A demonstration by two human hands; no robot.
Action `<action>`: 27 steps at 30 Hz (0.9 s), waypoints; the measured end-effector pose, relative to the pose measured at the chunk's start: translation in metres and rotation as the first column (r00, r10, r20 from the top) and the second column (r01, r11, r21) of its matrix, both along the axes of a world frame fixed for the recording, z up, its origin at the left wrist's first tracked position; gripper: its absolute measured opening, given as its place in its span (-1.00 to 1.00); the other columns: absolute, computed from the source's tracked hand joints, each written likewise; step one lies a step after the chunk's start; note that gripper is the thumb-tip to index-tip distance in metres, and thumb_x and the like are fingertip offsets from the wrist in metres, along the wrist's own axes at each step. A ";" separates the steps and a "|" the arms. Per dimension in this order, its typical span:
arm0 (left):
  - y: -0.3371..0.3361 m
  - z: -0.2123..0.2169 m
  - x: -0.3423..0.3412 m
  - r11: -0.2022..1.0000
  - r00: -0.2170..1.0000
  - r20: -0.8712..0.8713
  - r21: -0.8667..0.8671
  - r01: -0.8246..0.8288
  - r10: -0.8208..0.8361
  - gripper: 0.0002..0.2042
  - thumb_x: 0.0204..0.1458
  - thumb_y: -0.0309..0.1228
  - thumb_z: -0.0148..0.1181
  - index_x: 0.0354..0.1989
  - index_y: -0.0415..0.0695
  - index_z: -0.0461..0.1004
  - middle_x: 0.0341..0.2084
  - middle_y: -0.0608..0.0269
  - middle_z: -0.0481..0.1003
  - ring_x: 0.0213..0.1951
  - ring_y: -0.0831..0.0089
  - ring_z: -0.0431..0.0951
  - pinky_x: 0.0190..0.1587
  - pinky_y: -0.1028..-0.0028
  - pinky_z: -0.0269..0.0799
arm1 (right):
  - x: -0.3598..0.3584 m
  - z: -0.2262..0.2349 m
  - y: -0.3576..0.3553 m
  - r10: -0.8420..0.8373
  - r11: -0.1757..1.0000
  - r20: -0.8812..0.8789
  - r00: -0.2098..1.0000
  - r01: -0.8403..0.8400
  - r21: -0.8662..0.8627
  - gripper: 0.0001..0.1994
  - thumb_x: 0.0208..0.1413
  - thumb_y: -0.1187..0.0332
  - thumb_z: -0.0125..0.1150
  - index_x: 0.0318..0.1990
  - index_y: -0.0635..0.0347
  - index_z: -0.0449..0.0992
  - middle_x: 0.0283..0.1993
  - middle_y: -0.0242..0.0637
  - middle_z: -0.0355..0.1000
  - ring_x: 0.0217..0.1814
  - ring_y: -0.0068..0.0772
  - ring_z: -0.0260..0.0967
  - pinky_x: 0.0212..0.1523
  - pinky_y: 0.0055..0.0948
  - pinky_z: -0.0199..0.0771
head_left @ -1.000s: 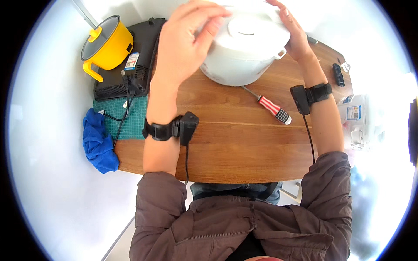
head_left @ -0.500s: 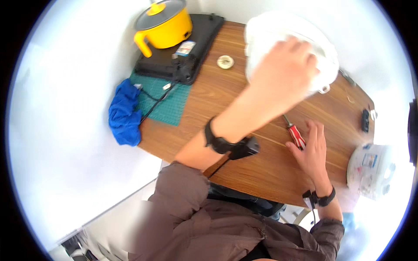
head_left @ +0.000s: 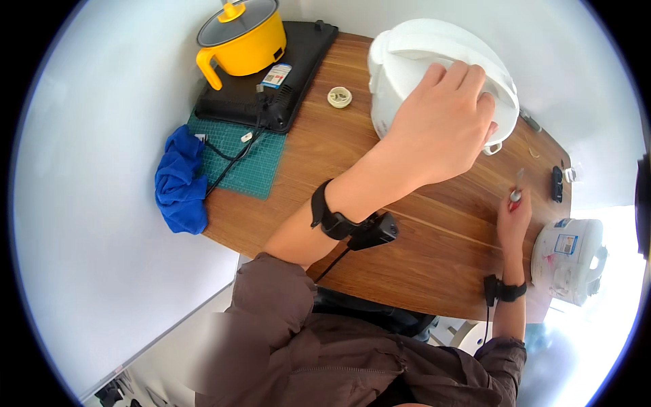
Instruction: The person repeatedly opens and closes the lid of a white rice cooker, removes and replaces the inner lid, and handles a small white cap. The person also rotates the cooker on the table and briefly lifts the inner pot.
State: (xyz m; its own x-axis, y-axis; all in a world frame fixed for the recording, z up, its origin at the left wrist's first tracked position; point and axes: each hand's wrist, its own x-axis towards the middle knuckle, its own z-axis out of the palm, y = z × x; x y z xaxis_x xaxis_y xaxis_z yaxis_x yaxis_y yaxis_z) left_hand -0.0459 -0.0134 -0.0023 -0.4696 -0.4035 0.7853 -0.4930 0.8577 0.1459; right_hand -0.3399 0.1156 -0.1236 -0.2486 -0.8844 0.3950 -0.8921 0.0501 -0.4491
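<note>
Supporting the layout, wooden table (head_left: 325,146): bears the equipment on one level; we judge that this arrangement keeps the parts within arm's reach.
White pot (head_left: 407,78): located at the far side of the table, right of centre, below our left hand (head_left: 447,115). Its interior does not show, so we cannot report contents.
Black slab (head_left: 308,54): lies at the far left and serves as a stand.
Yellow pot (head_left: 251,49): sits upright on the slab, handle toward us. A grey lid (head_left: 251,17) covers it; contents are hidden.
White container (head_left: 563,268): positioned at the table's right edge, near our right hand (head_left: 514,220). We cannot see inside.
Green mat (head_left: 251,166): lies just in front of the slab; we judge that it protects the wood.
Blue cloth (head_left: 181,183): heaped at the left edge, presumably parked off the work area.
Left-hand grip: fingers curl down over the white pot, apparently to steady it. Fingertips are hidden; we cannot tell whether they pinch or press.
Right-hand grip: fingers wrap the screwdriver (head_left: 515,197) by its red handle, well apart from the white pot.
Screwdriver shaft: points away from our body, which leaves the tip free; the blade is blurred.
Cream dish (head_left: 331,97): round, shallow and open, between slab and white pot. It appears to hold pieces too small to identify.
</note>
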 end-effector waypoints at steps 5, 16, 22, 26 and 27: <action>0.000 0.003 0.001 1.000 0.998 0.057 -0.021 -0.001 0.002 -0.80 0.15 -0.30 0.28 -0.16 -0.13 0.54 -0.22 0.14 0.40 -0.09 0.18 0.43 -0.01 0.20 0.32 | -0.014 0.002 -0.058 -0.057 0.993 0.850 0.523 -0.062 0.105 -0.72 0.29 0.40 0.18 0.10 0.29 0.42 -0.19 -0.21 0.50 -0.27 -0.40 0.48 -0.29 -0.41 0.49; -0.003 0.019 0.001 0.994 0.981 0.194 0.112 -0.009 -0.013 -0.77 0.20 -0.38 0.17 0.00 -0.14 0.51 -0.15 0.12 0.33 -0.09 0.12 0.38 0.04 0.16 0.29 | 0.048 -0.023 -0.160 0.121 0.973 0.975 -0.185 -0.174 -0.154 -0.73 0.37 0.41 0.07 0.14 0.32 0.44 -0.04 -0.21 0.56 -0.07 -0.43 0.56 -0.08 -0.40 0.61; -0.014 0.042 0.009 0.946 0.946 0.258 0.304 0.111 -0.194 -0.67 0.17 -0.52 0.20 0.13 -0.19 0.49 0.04 0.10 0.41 0.10 0.09 0.43 0.15 0.26 0.42 | 0.047 -0.028 -0.162 0.151 0.970 0.979 -0.136 -0.173 -0.174 -0.72 0.39 0.38 0.06 0.16 0.29 0.44 -0.07 -0.33 0.53 -0.12 -0.57 0.47 -0.07 -0.49 0.52; -0.025 0.059 0.032 0.896 0.927 0.266 0.423 0.134 -0.264 -0.50 0.05 -0.60 0.29 0.23 -0.16 0.46 0.15 0.06 0.51 0.13 0.06 0.53 0.18 0.27 0.47 | 0.055 -0.020 -0.155 0.144 0.974 0.989 -0.019 -0.177 -0.145 -0.70 0.40 0.35 0.06 0.18 0.29 0.44 -0.12 -0.39 0.51 -0.16 -0.61 0.43 -0.11 -0.53 0.48; -0.027 0.062 0.036 0.900 0.919 0.289 0.416 0.131 -0.267 -0.50 0.05 -0.59 0.30 0.23 -0.16 0.47 0.13 0.06 0.53 0.12 0.06 0.54 0.17 0.27 0.48 | 0.056 -0.017 -0.152 0.134 0.974 0.991 0.018 -0.187 -0.128 -0.69 0.41 0.34 0.06 0.19 0.29 0.44 -0.13 -0.41 0.50 -0.17 -0.62 0.42 -0.12 -0.54 0.47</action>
